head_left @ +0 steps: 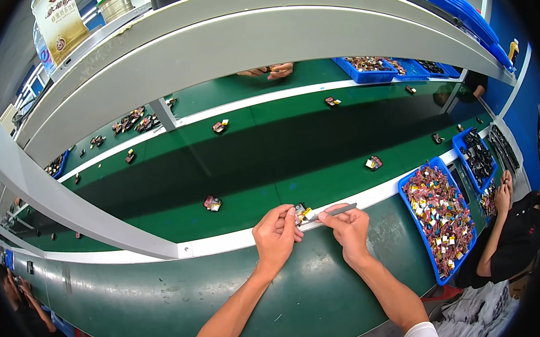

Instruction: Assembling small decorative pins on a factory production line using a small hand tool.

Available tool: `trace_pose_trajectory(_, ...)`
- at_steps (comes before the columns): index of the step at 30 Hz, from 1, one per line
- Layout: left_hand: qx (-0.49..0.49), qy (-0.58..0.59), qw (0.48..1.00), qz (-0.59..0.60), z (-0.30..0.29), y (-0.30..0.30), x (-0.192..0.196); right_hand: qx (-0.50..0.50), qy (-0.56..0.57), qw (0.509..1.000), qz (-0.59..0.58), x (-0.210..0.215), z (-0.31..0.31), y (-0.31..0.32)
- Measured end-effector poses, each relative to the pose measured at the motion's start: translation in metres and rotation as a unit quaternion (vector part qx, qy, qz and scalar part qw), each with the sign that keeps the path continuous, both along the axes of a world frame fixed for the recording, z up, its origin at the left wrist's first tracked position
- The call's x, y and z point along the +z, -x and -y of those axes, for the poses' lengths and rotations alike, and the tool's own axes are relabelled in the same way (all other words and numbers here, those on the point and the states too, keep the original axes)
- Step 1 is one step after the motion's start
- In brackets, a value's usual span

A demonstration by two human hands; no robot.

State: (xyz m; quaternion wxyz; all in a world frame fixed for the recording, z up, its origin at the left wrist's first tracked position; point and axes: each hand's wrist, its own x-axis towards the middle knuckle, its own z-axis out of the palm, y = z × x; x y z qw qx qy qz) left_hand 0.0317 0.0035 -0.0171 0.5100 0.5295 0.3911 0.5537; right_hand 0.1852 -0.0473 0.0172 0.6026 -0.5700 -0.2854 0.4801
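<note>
My left hand (275,236) is closed, its thumb and fingertips pinching a small electronic part (304,214) with yellow, white and dark pieces. My right hand (349,228) grips a slim dark grey hand tool (342,209), pen-like in shape. The tool's tip points left and meets or nearly meets the part; which of the two I cannot tell. Both hands are above the white rail (237,241) between the green worktable (166,286) and the green conveyor belt (272,196). Fingers hide much of the part.
Similar small assemblies lie on the belt, including one assembly (211,203) left of my hands and another assembly (373,163) to the right. A blue tray (438,274) heaped with small parts stands right of me. Co-workers' hands (503,192) show right, left and across. A grey frame (86,198) crosses overhead.
</note>
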Motion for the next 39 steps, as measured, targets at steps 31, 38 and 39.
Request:
trace_pose_trajectory(31, 0.046, -0.093, 0.993, -0.062, 0.003, -0.004, -0.006, -0.001, -0.059, 0.998, 0.008, -0.016, -0.001, 0.004)
trace_pose_trajectory(38, 0.042, -0.085, 0.994, -0.052, 0.003, -0.004, -0.007, -0.002, -0.053, 0.999, 0.009, -0.013, -0.001, 0.005)
trace_pose_trajectory(39, 0.044, -0.087, 0.994, -0.053, 0.003, -0.004, -0.006, -0.004, -0.05, 0.999, 0.01, -0.012, -0.001, 0.005)
